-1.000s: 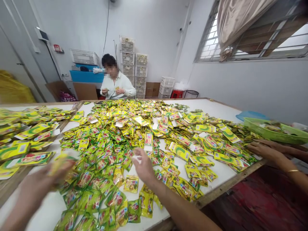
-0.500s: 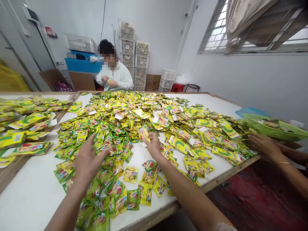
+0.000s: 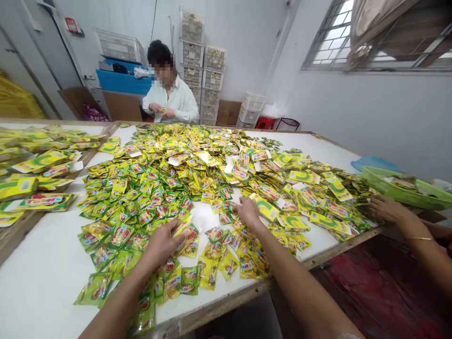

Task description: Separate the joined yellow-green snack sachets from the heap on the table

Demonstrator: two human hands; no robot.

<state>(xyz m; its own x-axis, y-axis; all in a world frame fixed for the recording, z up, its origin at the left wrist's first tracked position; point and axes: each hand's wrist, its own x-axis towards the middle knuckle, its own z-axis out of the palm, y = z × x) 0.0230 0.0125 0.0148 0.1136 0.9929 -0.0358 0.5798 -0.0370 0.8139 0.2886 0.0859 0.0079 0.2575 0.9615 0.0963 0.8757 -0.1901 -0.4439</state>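
My left hand [image 3: 164,242] is closed around a small yellow-and-green carton [image 3: 186,229] whose white end flap faces right, low over the near part of the table. My right hand [image 3: 249,212] is further right and slightly farther away, fingers apart, its fingertips at small yellow and green packets [image 3: 226,217] beside the heap. Nothing shows clearly in its grasp. More green packets [image 3: 122,235] lie left of my left hand, and yellow packets [image 3: 208,273] lie between my forearms.
A large heap of packets and flat yellow cartons [image 3: 264,207] spreads over the white table [image 3: 31,282]. Another person's hand [image 3: 386,209] touches the heap's right end, near a green basket [image 3: 406,190]. A person in a light shirt [image 3: 185,101] sits across the table. Crates [image 3: 192,54] stand behind.
The carton that was in my right hand is now in my left hand, which has moved right and closed. My right hand has moved right to the packets and opened.
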